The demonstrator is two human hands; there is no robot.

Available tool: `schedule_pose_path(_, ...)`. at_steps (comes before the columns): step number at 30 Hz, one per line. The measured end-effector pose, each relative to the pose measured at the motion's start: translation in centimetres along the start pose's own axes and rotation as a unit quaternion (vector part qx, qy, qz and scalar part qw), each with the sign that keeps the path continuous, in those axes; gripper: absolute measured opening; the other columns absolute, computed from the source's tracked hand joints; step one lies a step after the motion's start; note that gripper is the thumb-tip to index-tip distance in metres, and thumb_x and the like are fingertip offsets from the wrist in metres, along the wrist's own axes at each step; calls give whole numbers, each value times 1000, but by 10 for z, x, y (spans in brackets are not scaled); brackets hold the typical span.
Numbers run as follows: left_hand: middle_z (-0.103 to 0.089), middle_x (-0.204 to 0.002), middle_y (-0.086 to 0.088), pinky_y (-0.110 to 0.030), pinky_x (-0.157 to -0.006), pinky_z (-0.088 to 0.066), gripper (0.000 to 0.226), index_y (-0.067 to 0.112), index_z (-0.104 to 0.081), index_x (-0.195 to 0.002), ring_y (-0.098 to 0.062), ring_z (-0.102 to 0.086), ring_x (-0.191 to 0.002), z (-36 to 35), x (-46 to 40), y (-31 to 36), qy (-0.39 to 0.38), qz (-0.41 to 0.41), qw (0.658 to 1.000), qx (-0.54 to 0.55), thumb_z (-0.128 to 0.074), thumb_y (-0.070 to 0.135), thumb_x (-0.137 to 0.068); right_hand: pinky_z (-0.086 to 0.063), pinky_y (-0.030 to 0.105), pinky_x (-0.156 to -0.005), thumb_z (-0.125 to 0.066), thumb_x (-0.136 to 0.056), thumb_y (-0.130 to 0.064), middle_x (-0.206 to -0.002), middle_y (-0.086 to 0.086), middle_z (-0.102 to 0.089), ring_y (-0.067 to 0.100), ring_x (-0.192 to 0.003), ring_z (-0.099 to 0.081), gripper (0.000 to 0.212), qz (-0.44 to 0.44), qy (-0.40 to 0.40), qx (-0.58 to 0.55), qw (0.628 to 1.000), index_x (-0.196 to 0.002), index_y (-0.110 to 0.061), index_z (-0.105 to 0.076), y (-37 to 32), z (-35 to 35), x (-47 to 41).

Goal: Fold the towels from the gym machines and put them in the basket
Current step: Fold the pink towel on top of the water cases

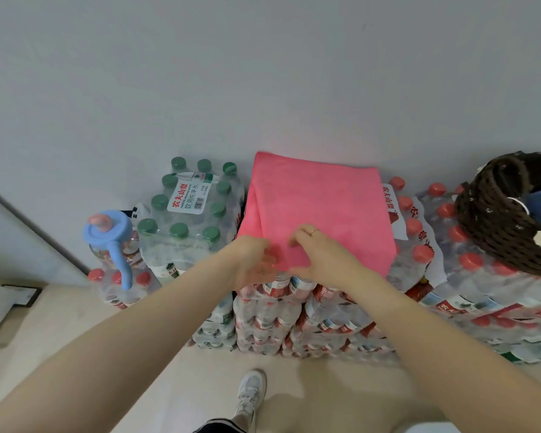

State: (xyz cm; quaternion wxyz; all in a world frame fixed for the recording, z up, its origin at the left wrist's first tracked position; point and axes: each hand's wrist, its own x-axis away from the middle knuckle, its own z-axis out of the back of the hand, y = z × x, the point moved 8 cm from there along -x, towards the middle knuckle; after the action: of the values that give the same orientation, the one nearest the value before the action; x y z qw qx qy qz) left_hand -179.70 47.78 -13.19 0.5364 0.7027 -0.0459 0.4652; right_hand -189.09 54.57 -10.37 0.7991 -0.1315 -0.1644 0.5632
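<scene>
Both hands, left hand (252, 260) and right hand (322, 254), pinch the soft pink towel's (319, 201) near edge

Lighting: soft, even, moderately bright; source not in view. Shadows: faint only, you cast a weak one beneath your arms on the floor (175, 364). Glare: small highlights on the shrink-wrapped bottle packs (294, 320). Blur: your left hand (250, 264) smeared at its fingers (267, 260). Distortion: strong wide-angle bowing; the wall (263, 73) edge and your forearms stretched toward the corners. Overall sharpness: slightly soft.
</scene>
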Motion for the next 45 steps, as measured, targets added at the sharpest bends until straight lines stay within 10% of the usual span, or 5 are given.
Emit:
schedule_pose_path(6,-53,-89,-6,-33,-79,-40,11,8,-50,-96,-21,-48,-81,-2,-3,-20,40,28,998,49,-45,16,-91,-38,35,-100,-63,-81,-19,-127,10,-38,25,-119,-39,40,48,43,76,995,-116,-8,-47,-7,-11,4)
schedule_pose_path(23,-53,-76,-12,-33,-81,-48,25,1,-49,-76,-23,-54,-70,-30,-11,-10,-2,14,940,341,-36,5,-97,-42,34,-93,-54,-84,-3,-105,3,-54,21,-102,-52,13,-50,48,-219,973,-89,-13,-59,22,-2,-9)
schedule_pose_path(29,-57,-85,-12,-33,-71,-59,21,-1,-49,-102,-24,-69,-65,-45,-9,7,-93,9,887,451,-40,18,-98,-41,33,-88,-42,-89,4,-83,-1,-60,15,-86,-53,30,-114,66,-518,845,-81,-19,-60,43,-5,-4)
schedule_pose_path(40,-60,-43,-4,-15,-37,-47,40,4,-49,-66,-10,-59,-35,-53,-6,14,-121,64,941,308,-38,22,-99,-42,22,-77,-53,-83,7,-77,-1,-58,10,-76,-53,23,-92,65,-597,794,-78,-15,-59,45,-3,-7)
schedule_pose_path(45,-42,-34,8,-10,-32,-35,36,14,-44,-60,-2,-42,-28,-51,-10,17,-137,62,950,274,-49,25,-94,-37,28,-73,-55,-85,5,-77,1,-53,17,-78,-47,24,-103,67,-515,848,-80,-18,-56,43,-1,-4)
